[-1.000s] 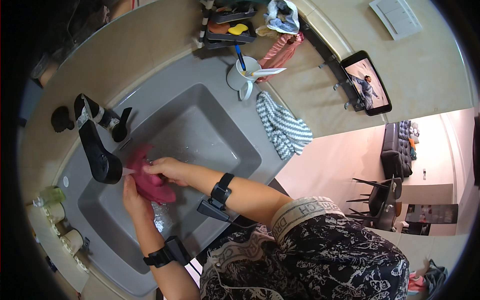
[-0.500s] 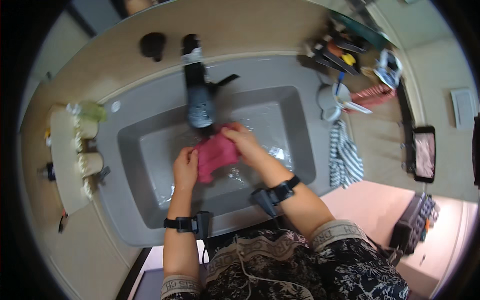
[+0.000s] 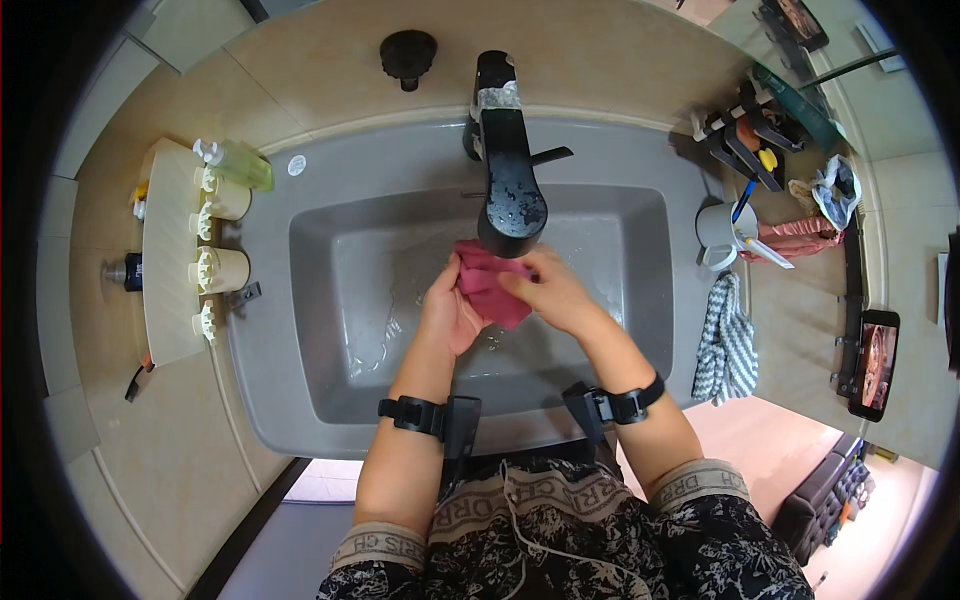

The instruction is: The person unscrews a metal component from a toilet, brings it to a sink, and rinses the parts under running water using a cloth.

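Note:
A bunched pink cloth [image 3: 492,292] is between my two hands, over the grey sink [image 3: 330,320] and just under the black faucet [image 3: 512,170]. My left hand [image 3: 450,315] is curled round the cloth's left side, its thumb along the edge. On the cloth's right side my right hand [image 3: 558,292] grips it, thumb laid over the top; its other fingers are partly hidden under the faucet spout and the cloth. Water droplets cover the spout, and the basin floor looks wet.
At left, a shelf [image 3: 172,260] holds cups and a green pump bottle [image 3: 240,165]. On the right rim stand a white mug [image 3: 718,228] with brushes and a striped cloth [image 3: 727,345]. A phone [image 3: 876,362] is at far right; a black round holder [image 3: 408,55] is behind the sink.
The view has shifted and sharpened. The pink cloth, earlier stretched between both hands, is now bunched closer together, with my hands nearer each other under the spout.

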A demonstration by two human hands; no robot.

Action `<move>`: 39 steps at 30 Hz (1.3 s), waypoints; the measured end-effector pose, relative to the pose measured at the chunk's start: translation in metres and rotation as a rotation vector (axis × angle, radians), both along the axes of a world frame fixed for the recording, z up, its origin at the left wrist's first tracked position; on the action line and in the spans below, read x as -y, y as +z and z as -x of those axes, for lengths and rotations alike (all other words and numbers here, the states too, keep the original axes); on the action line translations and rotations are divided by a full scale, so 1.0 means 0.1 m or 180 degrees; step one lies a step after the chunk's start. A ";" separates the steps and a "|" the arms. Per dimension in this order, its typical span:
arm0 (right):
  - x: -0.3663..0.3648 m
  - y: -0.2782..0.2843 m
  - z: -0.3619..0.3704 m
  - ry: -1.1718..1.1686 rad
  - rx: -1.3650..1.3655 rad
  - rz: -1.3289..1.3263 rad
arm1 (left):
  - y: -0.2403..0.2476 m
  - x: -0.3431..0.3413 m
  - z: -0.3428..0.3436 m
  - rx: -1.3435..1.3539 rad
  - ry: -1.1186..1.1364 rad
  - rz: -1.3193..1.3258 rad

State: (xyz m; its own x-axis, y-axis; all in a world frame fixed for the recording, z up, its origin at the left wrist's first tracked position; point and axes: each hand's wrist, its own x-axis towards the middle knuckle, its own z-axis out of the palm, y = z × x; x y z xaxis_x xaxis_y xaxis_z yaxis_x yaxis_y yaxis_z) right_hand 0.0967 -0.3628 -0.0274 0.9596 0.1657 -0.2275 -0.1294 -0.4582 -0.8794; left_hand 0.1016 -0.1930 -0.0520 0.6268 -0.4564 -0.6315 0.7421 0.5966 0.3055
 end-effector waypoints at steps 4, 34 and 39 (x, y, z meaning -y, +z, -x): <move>0.31 0.35 -0.09 -0.0369 0.0678 0.1251 | 0.09 0.07 -0.01 0.0018 0.0266 -0.0067; -0.29 -0.57 0.30 -0.0456 -0.1001 -0.1144 | 0.13 -0.06 0.52 0.0129 -0.0398 -0.0065; -0.25 -0.19 0.13 0.0468 -0.1322 -0.2301 | 0.10 -0.13 0.52 0.0156 -0.0902 -0.0365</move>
State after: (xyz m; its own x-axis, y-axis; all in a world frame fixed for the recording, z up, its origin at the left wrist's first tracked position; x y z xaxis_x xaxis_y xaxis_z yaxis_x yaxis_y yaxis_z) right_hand 0.0832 -0.3373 -0.0468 0.7788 0.5227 -0.3467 -0.4897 0.1613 -0.8568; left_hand 0.0495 -0.1797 -0.0415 0.5158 -0.5448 -0.6612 0.8567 0.3276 0.3983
